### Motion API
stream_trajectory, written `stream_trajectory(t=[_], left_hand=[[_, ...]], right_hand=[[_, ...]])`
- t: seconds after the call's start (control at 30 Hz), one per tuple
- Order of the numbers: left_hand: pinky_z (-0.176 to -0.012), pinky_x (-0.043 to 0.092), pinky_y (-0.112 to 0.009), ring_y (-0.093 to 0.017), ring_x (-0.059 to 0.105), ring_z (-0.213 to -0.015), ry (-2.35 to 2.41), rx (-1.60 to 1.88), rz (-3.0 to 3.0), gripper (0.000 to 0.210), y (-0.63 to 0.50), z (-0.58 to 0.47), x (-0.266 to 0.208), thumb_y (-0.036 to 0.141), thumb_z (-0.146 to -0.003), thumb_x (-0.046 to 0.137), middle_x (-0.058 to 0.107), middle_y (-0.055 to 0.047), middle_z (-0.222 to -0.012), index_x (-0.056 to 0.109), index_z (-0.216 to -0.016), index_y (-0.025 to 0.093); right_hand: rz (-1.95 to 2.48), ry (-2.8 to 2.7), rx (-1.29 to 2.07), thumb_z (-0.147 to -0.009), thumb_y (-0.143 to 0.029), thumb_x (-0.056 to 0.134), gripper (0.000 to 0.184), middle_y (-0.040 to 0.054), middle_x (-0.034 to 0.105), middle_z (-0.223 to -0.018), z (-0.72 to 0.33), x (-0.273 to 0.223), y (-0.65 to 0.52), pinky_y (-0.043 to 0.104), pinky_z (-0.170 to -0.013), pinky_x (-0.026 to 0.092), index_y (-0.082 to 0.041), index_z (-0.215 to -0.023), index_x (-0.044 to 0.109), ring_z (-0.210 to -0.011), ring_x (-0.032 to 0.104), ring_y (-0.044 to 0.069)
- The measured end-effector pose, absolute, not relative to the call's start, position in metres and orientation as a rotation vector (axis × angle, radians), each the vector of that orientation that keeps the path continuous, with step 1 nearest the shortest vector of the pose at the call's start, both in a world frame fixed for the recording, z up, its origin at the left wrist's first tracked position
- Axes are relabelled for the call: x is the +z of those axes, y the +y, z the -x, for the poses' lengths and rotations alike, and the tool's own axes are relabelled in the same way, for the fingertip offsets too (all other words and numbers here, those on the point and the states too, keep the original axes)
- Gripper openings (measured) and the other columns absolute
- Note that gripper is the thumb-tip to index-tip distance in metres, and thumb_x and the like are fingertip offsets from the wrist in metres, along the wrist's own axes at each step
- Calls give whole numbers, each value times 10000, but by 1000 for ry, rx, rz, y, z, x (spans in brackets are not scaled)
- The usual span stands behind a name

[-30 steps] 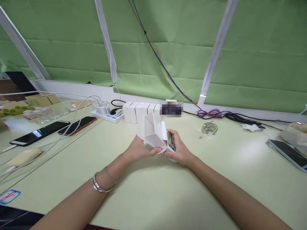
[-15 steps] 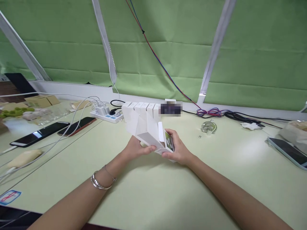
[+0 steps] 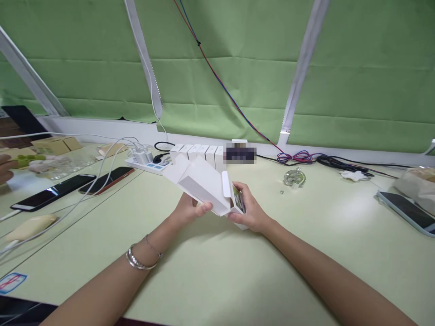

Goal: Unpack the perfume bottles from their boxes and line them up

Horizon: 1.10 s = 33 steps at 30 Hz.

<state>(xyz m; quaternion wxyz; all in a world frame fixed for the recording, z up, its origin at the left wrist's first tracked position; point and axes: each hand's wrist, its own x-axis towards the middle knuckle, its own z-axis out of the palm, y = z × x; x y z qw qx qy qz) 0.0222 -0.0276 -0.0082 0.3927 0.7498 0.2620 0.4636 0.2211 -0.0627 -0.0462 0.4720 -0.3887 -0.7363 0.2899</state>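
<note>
A white cardboard box (image 3: pixel 204 183), partly unfolded with its flaps spread, is held above the table in both hands. My left hand (image 3: pixel 190 209) grips the box from below on its left part, thumb on the near edge and the other fingers hidden behind the card. My right hand (image 3: pixel 249 209) is closed round the box's right end, where a green-and-dark printed piece (image 3: pixel 237 198) shows beside a small upright flap (image 3: pixel 225 184). Behind the box, a row of small white boxes (image 3: pixel 210 150) stands on the table.
Left are a power strip (image 3: pixel 149 166) with white cables, two phones (image 3: pixel 54 192) and a cream case (image 3: pixel 32 227). Another person's hand (image 3: pixel 5 168) shows at the left edge. Right are a clear tape roll (image 3: pixel 294 178), coiled black cables (image 3: pixel 343 165) and a phone (image 3: pixel 406 212).
The box's left part has swung out to the left and flattened, and my left hand has shifted slightly left. Another person's hand has appeared at the left edge.
</note>
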Motion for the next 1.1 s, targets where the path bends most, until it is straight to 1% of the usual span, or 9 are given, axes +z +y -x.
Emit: stream_trajectory(t=[0.1,0.3,0.5,0.63,0.73,0.97,1.1], left_hand=[[-792,473,-379,-296,562,-965,673,1185,-1832,639,-29,-26,-7,601,-572,671,628,-106,-997,528,-1028,177],[-773,474,-356,-281,571,-930,660,1170,-1843,559,-30,-32,-3,579,-623,652,628,-97,-960,530,-979,166],[-824,458,-371,-301,548,-1010,682,1108,-1892,550,-29,-29,-6,487,-645,684,607,-103,-1067,516,-1066,177],[-837,453,-376,-309,541,-1029,735,1044,-1945,579,-26,-27,-9,468,-649,694,592,-105,-1120,514,-1120,185],[-878,433,-382,-311,515,-1073,750,1065,-1979,592,-26,-27,-9,452,-660,689,566,-99,-1168,498,-1156,194],[-887,419,-406,-319,519,-1064,848,1158,-1967,593,-30,-33,-8,445,-643,697,574,-114,-1136,494,-1125,166],[-845,446,-378,-298,541,-1036,766,1139,-1935,552,-31,-36,-6,457,-695,653,582,-110,-1132,477,-1135,174]], right_hand=[[996,-1797,703,-662,-524,653,776,95,395,-1235,-222,-47,-62,444,-940,347,-244,-1279,276,-1141,384,284],[977,-1814,694,-626,-589,658,836,95,397,-1225,-222,-48,-61,449,-959,338,-245,-1280,268,-1148,379,285],[962,-1836,692,-645,-600,640,846,107,359,-1248,-221,-48,-62,460,-987,316,-238,-1293,234,-1170,358,285],[966,-1833,685,-643,-595,644,849,108,357,-1251,-221,-47,-63,467,-988,316,-238,-1295,235,-1168,359,288],[986,-1838,675,-650,-616,624,845,110,358,-1252,-220,-47,-63,462,-983,324,-235,-1296,234,-1165,361,286],[1004,-1834,649,-664,-641,594,821,109,366,-1251,-220,-47,-62,452,-965,342,-224,-1286,257,-1140,376,281],[1020,-1830,635,-668,-637,594,822,108,374,-1242,-220,-48,-61,455,-970,336,-224,-1294,255,-1148,367,281]])
